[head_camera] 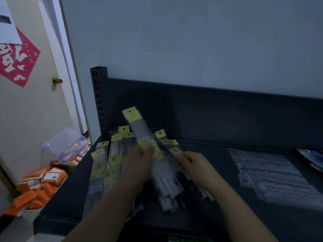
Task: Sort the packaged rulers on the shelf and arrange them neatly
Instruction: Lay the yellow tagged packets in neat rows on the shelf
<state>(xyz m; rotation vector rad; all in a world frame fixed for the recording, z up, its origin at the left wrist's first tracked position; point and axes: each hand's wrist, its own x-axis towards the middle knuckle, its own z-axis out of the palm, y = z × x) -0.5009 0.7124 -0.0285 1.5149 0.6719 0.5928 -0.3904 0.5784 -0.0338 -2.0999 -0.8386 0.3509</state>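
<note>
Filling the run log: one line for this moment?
left hand holds raised ruler pack; right hand grips ruler bundle; shelf holds loose packs

Left arm: bare forearm reached from the lower left of the frame up toward the centre.
Left hand (139,159): back toward the camera, fingers curled round a packaged ruler (139,130).
Right arm: bare forearm ran from the lower right up toward the centre.
Right hand (194,165): just right of the left hand, knuckles up, fingers curled leftward, pinching a ruler bundle (167,175); blurred.
</note>
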